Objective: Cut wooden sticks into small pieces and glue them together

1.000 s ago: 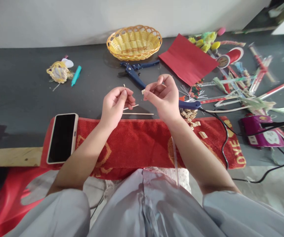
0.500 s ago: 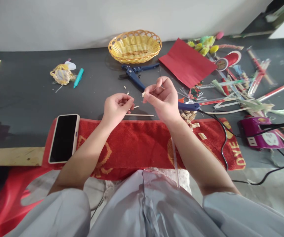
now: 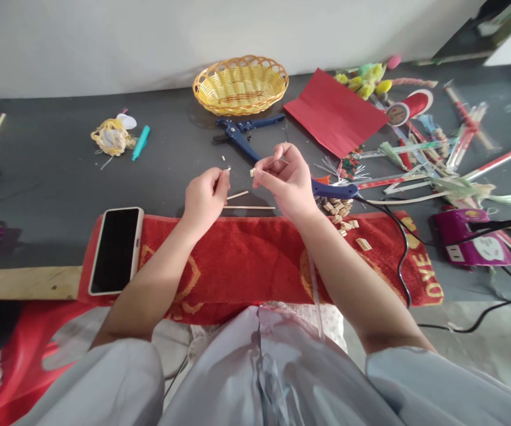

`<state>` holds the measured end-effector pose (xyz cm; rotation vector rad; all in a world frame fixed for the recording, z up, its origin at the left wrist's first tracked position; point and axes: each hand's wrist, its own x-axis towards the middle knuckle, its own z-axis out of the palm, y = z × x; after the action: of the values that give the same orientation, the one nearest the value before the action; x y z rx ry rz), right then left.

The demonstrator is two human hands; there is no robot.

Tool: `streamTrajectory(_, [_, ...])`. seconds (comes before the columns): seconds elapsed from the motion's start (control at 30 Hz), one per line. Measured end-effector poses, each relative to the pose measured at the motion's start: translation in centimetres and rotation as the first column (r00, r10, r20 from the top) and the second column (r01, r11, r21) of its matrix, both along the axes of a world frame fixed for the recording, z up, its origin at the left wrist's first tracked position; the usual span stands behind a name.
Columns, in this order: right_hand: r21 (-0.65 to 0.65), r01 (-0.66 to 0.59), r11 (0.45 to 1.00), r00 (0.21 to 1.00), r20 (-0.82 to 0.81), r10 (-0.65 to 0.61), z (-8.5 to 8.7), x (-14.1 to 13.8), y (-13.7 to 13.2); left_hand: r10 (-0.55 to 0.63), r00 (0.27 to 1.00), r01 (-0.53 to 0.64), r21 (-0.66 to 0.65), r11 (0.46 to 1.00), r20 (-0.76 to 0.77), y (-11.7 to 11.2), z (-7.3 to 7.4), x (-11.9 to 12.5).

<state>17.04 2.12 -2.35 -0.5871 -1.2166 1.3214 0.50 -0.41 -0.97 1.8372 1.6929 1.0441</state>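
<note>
My left hand (image 3: 205,196) is closed in a pinch, a tiny pale stick piece (image 3: 228,170) showing at its fingertips. Opposite it, my right hand (image 3: 287,180) grips a small cluster of short wooden stick pieces (image 3: 252,172) between thumb and forefinger. A narrow gap separates the two hands. Below them on the grey table lie two thin wooden sticks (image 3: 250,207). Another cut bit (image 3: 223,158) rests just beyond my left hand. Behind my right hand is a blue-handled cutter (image 3: 240,137), partly covered. A blue tool with a black cable (image 3: 337,190), perhaps a glue gun, lies beside my right wrist.
A red towel (image 3: 237,260) covers the table's front edge, with a phone (image 3: 116,251) on its left end. Short wooden bundles (image 3: 337,208) lie at its right. Farther back are a wicker basket (image 3: 240,89), red paper (image 3: 337,112), a thread spool (image 3: 410,107) and a teal marker (image 3: 141,142).
My left hand has turned and its fingertips have risen, bringing a tiny piece into view. My right hand has shifted slightly left, still holding the small wooden cluster.
</note>
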Motion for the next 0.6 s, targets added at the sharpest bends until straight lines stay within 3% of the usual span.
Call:
streamTrajectory(0.1, [-0.01, -0.006, 1.0, 1.0, -0.006, 0.006, 0.1, -0.1, -0.1, 0.029, 0.999, -0.029, 0.038, 0.999, -0.021, 0.1, -0.4, -0.1])
streamTrajectory(0.2, [-0.017, -0.008, 1.0, 1.0, -0.004, 0.008, 0.2, -0.1, -0.2, -0.025, 0.991, 0.014, 0.081, 0.997, 0.132, 0.1, -0.6, 0.1])
streamTrajectory(0.37, [-0.01, -0.019, 1.0, 1.0, -0.006, 0.019, 0.3, -0.3, -0.4, -0.122, 0.903, 0.108, 0.058, 0.992, 0.411, -0.5, 0.4, 0.9])
streamTrajectory(0.6, [-0.016, -0.044, 0.999, 0.998, 0.041, 0.045, 0.7, -0.5, -1.0, -0.143, 0.855, 0.132, 0.057, 0.99, 0.498, -0.8, 1.2, 1.4])
